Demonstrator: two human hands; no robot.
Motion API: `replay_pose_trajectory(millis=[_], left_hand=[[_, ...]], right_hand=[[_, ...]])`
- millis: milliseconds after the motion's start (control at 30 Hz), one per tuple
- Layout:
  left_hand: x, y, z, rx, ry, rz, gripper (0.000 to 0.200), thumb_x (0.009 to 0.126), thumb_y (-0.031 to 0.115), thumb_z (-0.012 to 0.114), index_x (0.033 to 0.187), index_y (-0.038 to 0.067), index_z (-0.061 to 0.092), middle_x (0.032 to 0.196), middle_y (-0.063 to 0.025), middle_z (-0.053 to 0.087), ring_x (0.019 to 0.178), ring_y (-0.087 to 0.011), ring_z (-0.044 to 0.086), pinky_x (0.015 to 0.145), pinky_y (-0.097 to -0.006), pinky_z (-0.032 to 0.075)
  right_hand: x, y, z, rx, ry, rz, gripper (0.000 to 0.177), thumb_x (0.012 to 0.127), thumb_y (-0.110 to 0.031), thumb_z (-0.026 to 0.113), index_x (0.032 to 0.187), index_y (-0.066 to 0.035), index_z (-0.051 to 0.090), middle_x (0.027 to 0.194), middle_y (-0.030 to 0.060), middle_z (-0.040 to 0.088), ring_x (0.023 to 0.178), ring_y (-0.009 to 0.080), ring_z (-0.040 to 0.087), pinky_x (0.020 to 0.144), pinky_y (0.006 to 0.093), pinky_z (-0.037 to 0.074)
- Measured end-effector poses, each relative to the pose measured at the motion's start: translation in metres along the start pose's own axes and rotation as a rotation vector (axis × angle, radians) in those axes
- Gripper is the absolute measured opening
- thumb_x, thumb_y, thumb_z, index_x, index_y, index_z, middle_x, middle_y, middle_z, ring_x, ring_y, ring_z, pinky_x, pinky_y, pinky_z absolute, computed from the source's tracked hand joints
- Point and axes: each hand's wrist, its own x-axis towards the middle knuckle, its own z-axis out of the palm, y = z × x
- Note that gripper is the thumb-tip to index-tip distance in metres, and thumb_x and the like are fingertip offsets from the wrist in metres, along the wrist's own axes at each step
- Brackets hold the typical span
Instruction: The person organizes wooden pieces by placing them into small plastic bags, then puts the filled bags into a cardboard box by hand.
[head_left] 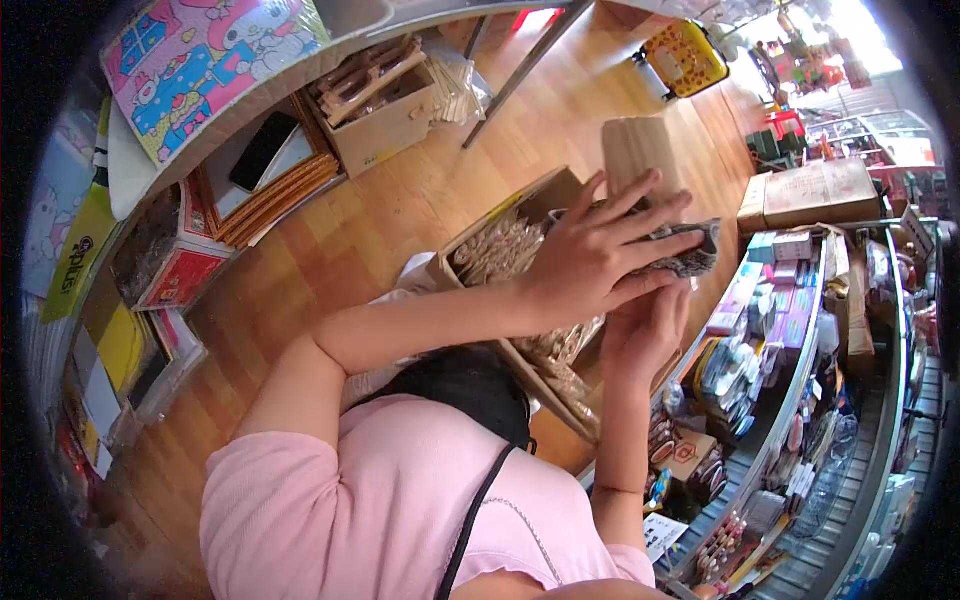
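Pressing left hand (590, 250): we spread our fingers over the pouch (695, 258).
Right hand (645, 330): beneath the pouch, grip hidden from us.

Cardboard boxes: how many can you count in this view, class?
3: an open box at centre, packet-filled; an open box upper left; a closed box at right. Others may be hidden.

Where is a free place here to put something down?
Bare wooden floor lies between the open cardboard box and the shelf box at the left. More floor shows beyond the wooden block. The shelves at the right are packed.
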Motion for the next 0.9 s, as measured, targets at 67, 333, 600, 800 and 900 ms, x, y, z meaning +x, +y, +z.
replay_pose_trajectory(millis=[67,333,600,800,900], left_hand=[[0.020,-0.008,-0.010,0.106,0.121,0.092,0.038,0.079,0.034,0.058,0.115,0.022,0.059,0.123,-0.0050,0.049,0.112,-0.0271,0.043,0.089,-0.0398,0.034],[0.042,-0.062,-0.038,0.008,0.414,-0.175,0.028,0.081,0.026,0.058,0.108,0.024,0.063,0.074,-0.0044,0.049,0.068,-0.0207,0.051,0.061,-0.0329,0.044],[0.005,0.009,0.005,0.199,0.126,0.112,0.037,0.072,0.025,0.060,0.109,0.025,0.062,0.076,-0.0002,0.042,0.071,-0.0153,0.049,0.059,-0.0271,0.041],[0.026,-0.011,-0.014,0.409,0.220,0.120,0.041,0.075,0.026,0.061,0.116,0.028,0.059,0.072,0.0013,0.040,0.065,-0.0163,0.044,0.058,-0.0307,0.038],[0.041,-0.055,-0.032,0.496,0.250,0.012,0.039,0.077,0.026,0.060,0.115,0.025,0.058,0.075,-0.0015,0.043,0.070,-0.0173,0.047,0.060,-0.0309,0.040]], right_hand=[[-0.006,0.002,-0.003,-0.003,-0.047,-0.003,0.029,0.095,-0.023,0.039,0.116,-0.003,0.043,0.110,0.0094,0.052,0.098,0.0171,0.054,0.083,0.0315,0.045],[-0.002,0.006,-0.018,-0.065,-0.155,-0.003,0.028,0.094,-0.024,0.042,0.113,-0.004,0.046,0.106,0.0095,0.055,0.100,0.0202,0.055,0.084,0.0346,0.047],[0.004,0.002,-0.012,0.041,0.028,0.122,0.032,0.089,-0.007,0.037,0.121,-0.003,0.039,0.116,0.0110,0.049,0.104,0.0196,0.053,0.087,0.0345,0.046],[0.001,0.005,-0.025,0.164,-0.209,0.039,0.023,0.092,-0.019,0.046,0.109,-0.004,0.048,0.102,0.0075,0.057,0.095,0.0172,0.056,0.081,0.0320,0.047],[-0.010,-0.002,-0.010,-0.047,-0.099,0.062,0.019,0.092,-0.019,0.047,0.103,-0.004,0.050,0.098,0.0059,0.057,0.091,0.0154,0.057,0.078,0.0316,0.047]])
